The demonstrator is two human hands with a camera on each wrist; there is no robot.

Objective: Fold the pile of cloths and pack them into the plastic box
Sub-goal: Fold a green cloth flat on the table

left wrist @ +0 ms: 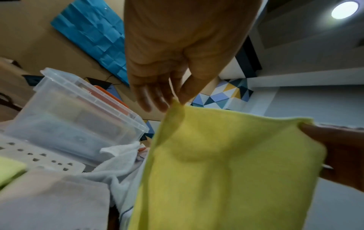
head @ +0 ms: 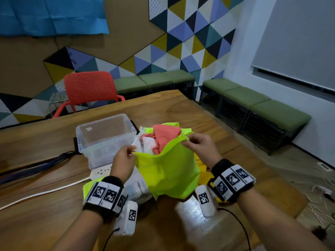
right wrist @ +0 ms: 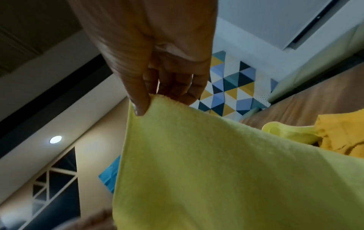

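While the left hand (head: 125, 156) and right hand (head: 199, 144) each pinch a top corner of the lime cloth (head: 168, 171), it hangs above the wooden table (head: 181, 109), screening the cloth pile (head: 163, 136); beside it stands the clear plastic box (head: 105, 136), on a white power strip (head: 101, 172).

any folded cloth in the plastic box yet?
No, the plastic box looks empty in the head view; both hands hold the green cloth up.
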